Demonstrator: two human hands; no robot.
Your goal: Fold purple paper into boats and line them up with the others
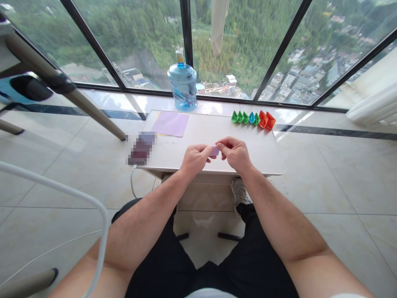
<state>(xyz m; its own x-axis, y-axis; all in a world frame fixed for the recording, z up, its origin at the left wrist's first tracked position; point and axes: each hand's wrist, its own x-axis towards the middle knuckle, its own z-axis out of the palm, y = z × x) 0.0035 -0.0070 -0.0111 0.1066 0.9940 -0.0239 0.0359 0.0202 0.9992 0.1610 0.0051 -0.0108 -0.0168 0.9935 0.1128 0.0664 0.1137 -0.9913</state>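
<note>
Between my two hands is a small folded piece of purple paper, held just above the near part of the white table. My left hand is closed on its left side, thumb on top. At its right edge, the thumb and forefinger of my right hand pinch the paper. Flat sheets of purple paper lie at the table's back left, with a yellow edge showing under them. Folded paper boats in green, blue and orange stand in a row at the back right.
A blurred-out phone-like device lies at the table's left edge, with a white cable hanging down. Behind the table, a blue water jug stands by the window. Metal frame legs are to the left.
</note>
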